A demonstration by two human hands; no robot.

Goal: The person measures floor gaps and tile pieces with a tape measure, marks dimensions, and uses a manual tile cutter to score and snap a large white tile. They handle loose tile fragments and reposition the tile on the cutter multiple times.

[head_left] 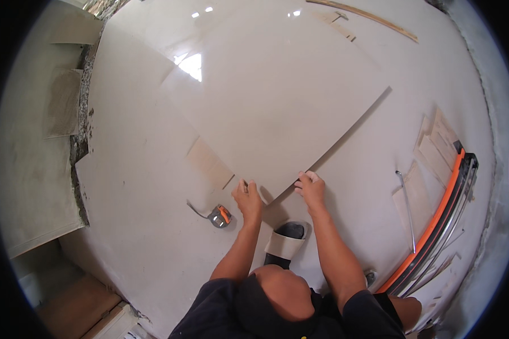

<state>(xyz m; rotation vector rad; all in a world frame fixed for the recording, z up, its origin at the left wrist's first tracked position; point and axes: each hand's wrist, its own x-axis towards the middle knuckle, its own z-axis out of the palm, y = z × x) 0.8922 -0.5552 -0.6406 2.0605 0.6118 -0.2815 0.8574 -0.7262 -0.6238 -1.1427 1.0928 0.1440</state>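
A large, glossy pale tile (283, 113) lies in front of me, one corner pointing toward my body. Beside that corner, my left hand (247, 198) has its fingers curled closed at the tile's left edge. My right hand (311, 189) pinches the right edge a little farther up, thumb and fingers around it. A dark shadow runs along this right edge, which looks slightly raised off the floor. Left of my left hand lies a grey and orange tape measure (219, 216). A piece of cardboard (209, 164) sticks out from the tile's left edge.
At right lies a long orange and black tool with metal rails (435, 226). Near it are a thin metal rod (406, 212) and cardboard sheets (436, 144). A wooden strip (367, 20) lies at the far side. My slippered foot (288, 240) stands near the corner. A broken floor edge (80, 135) runs along the left.
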